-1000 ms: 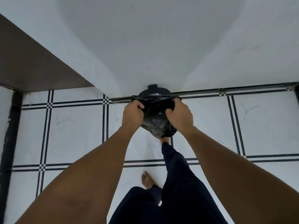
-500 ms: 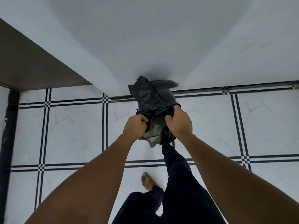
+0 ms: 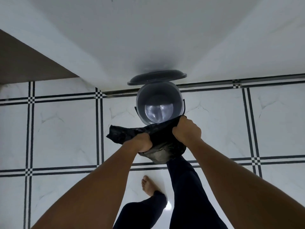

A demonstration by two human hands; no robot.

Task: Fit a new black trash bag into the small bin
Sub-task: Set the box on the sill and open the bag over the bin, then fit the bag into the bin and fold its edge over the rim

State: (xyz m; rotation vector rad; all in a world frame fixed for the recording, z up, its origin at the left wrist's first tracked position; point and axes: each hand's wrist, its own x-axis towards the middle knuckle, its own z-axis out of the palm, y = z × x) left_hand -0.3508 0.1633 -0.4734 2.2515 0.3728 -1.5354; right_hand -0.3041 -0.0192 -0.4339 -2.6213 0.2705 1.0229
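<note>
A small round grey bin stands on the tiled floor against the wall, its dark lid tipped up and back. The inside is bare and its shiny bottom shows. A crumpled black trash bag hangs just in front of the bin's near rim. My left hand is shut on the bag's lower left part, my right hand on its upper right edge. The bag's bulk sags below my hands.
White floor tiles with black double lines lie all around. A white wall rises behind the bin, and a brown surface juts in at the upper left. My legs in dark trousers and a bare foot are below.
The bag was raised over the bin and hid it; now both hands have drawn it down and toward me, and the open bin shows. My hands have spread apart along the bag's edge.
</note>
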